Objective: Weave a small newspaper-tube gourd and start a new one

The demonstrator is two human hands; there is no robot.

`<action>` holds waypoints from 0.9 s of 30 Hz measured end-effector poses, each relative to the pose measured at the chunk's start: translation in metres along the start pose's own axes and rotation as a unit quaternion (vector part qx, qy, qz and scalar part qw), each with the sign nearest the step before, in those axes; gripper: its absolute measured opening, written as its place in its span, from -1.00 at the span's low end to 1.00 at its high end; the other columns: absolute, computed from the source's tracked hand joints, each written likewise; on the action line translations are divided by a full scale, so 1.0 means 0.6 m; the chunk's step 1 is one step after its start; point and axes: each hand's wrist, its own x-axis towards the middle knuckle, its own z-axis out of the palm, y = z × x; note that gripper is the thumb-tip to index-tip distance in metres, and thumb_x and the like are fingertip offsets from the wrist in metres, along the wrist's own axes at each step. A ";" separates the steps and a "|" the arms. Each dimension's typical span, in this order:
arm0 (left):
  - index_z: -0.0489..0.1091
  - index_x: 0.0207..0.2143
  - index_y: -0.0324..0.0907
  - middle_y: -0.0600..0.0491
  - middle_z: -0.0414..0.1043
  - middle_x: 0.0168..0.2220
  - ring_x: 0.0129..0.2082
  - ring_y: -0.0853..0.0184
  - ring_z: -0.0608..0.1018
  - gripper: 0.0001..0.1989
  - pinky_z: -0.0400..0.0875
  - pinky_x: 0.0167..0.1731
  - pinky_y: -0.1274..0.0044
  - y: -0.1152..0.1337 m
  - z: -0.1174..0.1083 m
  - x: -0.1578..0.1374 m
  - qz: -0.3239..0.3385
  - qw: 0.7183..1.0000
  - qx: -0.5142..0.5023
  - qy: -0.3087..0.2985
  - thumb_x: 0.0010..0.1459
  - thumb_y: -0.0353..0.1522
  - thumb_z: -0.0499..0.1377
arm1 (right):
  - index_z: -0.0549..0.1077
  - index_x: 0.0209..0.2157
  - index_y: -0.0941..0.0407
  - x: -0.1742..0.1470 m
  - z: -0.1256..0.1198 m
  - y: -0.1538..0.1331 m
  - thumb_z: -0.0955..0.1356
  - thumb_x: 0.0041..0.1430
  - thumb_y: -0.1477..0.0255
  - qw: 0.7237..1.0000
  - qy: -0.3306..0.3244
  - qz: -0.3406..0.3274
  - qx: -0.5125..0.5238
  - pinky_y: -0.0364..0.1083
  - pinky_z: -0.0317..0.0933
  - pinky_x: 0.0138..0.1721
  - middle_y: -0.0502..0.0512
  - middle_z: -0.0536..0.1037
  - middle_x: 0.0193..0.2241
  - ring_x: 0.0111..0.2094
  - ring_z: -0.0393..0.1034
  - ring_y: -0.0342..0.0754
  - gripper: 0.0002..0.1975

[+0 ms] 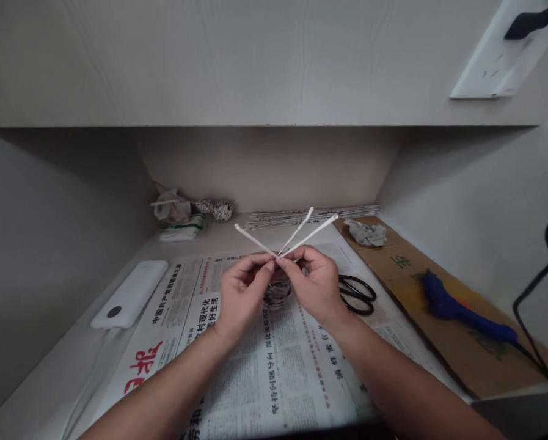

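Thumb and fingers of my left hand (245,287) pinch the base of several thin rolled paper strips (308,235), which fan out upward. My right hand (314,282) pinches at the same spot, its thumb almost touching the left one. Below the fingertips hangs or rests a small woven paper piece (278,293), partly hidden by both hands; I cannot tell whether it touches the newspaper (296,373) underneath. Just right of my right hand lie scissors with black handles (358,294), their blades mostly out of sight.
A white power bank (131,293) with a cable lies at left. On cardboard (402,287) at right are a blue glue gun (466,315) and crumpled paper (368,233). Paper rolls (274,217) and a woven piece (215,209) lie at the back. An overhanging panel (255,67) spans above.
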 end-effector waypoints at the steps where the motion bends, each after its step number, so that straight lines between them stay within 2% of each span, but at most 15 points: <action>1: 0.53 -0.33 -0.22 0.01 0.56 -0.34 -0.33 0.34 0.57 -0.85 0.49 -0.22 0.51 0.000 0.000 0.000 -0.002 1.000 -0.012 -0.002 0.03 -0.33 0.30 | 0.48 -0.42 0.10 0.001 0.000 -0.001 0.39 0.11 0.39 1.000 0.002 -0.006 -0.005 -0.10 0.25 -0.36 0.04 0.55 -0.43 -0.40 0.40 -0.08 -0.91; 7: 0.52 -0.44 -0.25 -0.01 0.56 -0.32 -0.35 0.33 0.56 -0.81 0.51 -0.30 0.48 0.001 0.003 0.006 -0.051 0.997 -0.052 0.009 -0.07 -0.29 0.36 | 0.47 -0.46 0.06 0.001 -0.003 -0.008 0.37 0.11 0.50 0.992 -0.010 -0.109 -0.064 -0.06 0.25 -0.27 0.03 0.53 -0.43 -0.28 0.40 -0.03 -0.91; 12: 0.48 -0.48 -0.24 0.05 0.52 -0.33 -0.36 0.37 0.55 -0.80 0.52 -0.31 0.50 0.004 0.003 0.010 -0.059 0.996 -0.052 0.034 -0.09 -0.29 0.37 | 0.48 -0.39 0.07 -0.002 -0.002 -0.011 0.37 0.12 0.49 0.996 -0.025 -0.071 -0.055 -0.09 0.24 -0.34 0.03 0.53 -0.39 -0.32 0.40 -0.06 -0.96; 15: 0.49 -0.46 -0.24 0.07 0.52 -0.36 -0.39 0.38 0.54 -0.78 0.52 -0.31 0.50 0.007 0.004 0.010 -0.060 0.996 -0.045 0.041 -0.11 -0.28 0.38 | 0.45 -0.34 0.08 -0.004 -0.001 -0.015 0.35 0.15 0.44 0.999 -0.039 -0.023 -0.001 -0.10 0.26 -0.34 0.05 0.54 -0.36 -0.34 0.42 -0.08 -0.97; 18: 0.50 -0.45 -0.23 0.05 0.53 -0.37 -0.39 0.37 0.55 -0.78 0.52 -0.34 0.51 0.008 0.004 0.009 -0.056 0.998 -0.024 0.030 -0.09 -0.26 0.37 | 0.42 -0.34 0.09 -0.005 -0.001 -0.017 0.35 0.16 0.39 0.998 -0.041 0.005 0.042 -0.12 0.27 -0.35 0.05 0.54 -0.37 -0.36 0.42 -0.09 -0.93; 22: 0.51 -0.45 -0.23 0.03 0.54 -0.36 -0.38 0.35 0.55 -0.80 0.53 -0.36 0.51 0.007 0.003 0.008 -0.045 0.999 -0.004 0.002 -0.05 -0.27 0.35 | 0.43 -0.40 0.10 -0.003 -0.004 -0.014 0.36 0.15 0.33 0.999 -0.016 0.016 0.047 -0.11 0.28 -0.35 0.04 0.53 -0.43 -0.42 0.38 -0.10 -0.87; 27: 0.51 -0.40 -0.23 0.01 0.54 -0.34 -0.37 0.35 0.55 -0.85 0.53 -0.35 0.52 0.006 0.000 0.005 -0.026 0.999 0.010 -0.042 -0.01 -0.33 0.33 | 0.42 -0.42 0.09 -0.001 -0.006 -0.012 0.36 0.15 0.31 0.996 -0.020 0.026 0.080 -0.12 0.27 -0.40 0.02 0.51 -0.47 -0.45 0.36 -0.11 -0.84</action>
